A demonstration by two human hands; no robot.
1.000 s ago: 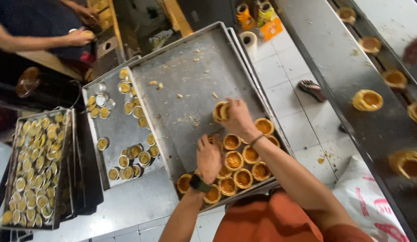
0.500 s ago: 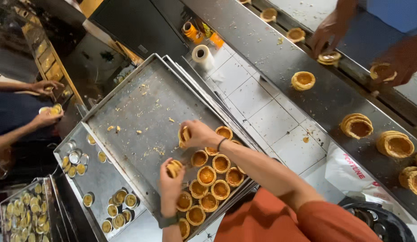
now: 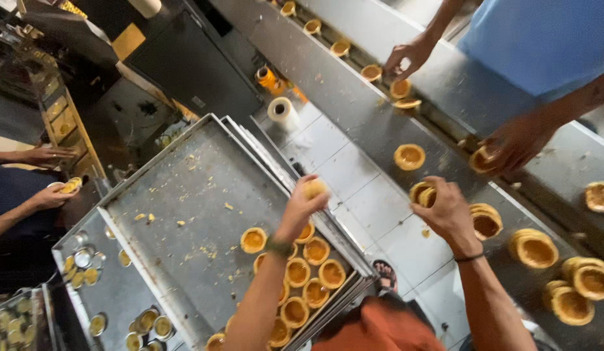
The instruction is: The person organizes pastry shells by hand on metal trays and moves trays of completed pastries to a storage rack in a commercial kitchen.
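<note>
Both hands clamped on tart shells.
Left hand (image 3: 302, 205) lifts one shell (image 3: 314, 188) over the tray's (image 3: 185, 195) right edge; right hand (image 3: 445, 208) pinches stacked shells (image 3: 421, 193) — light, crumbly, best held by rims.

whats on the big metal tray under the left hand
The metal tray holds crumbs and a cluster of orange tart shells near its close corner. The left hand and forearm cover some shells.

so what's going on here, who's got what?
The person's left hand holds a tart shell above the metal baking tray, where more tart shells sit at the near corner. Their right hand grips a stack of shells on the steel counter. Across it, a co-worker's hands handle other shells.
</note>
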